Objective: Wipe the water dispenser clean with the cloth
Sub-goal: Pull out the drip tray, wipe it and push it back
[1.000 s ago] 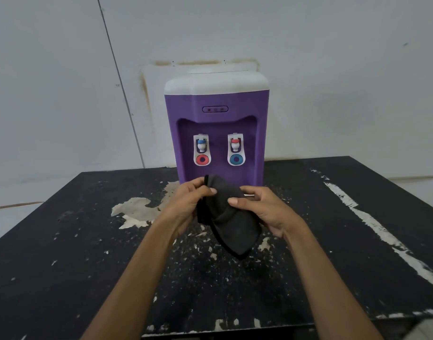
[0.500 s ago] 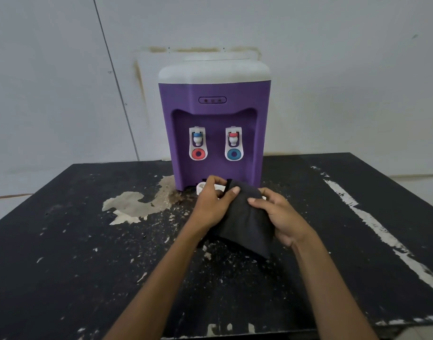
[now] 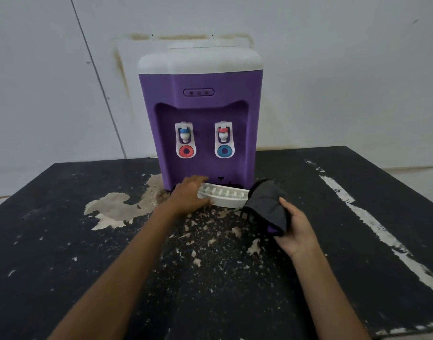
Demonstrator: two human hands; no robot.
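The left hand grips the left end of a white drip tray at the foot of a purple water dispenser. The right hand, held apart, clutches a bunched dark cloth beside the tray, above a worn black table.

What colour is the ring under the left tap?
Red, under the left tap, which has a blue cap; clearest in the head view.
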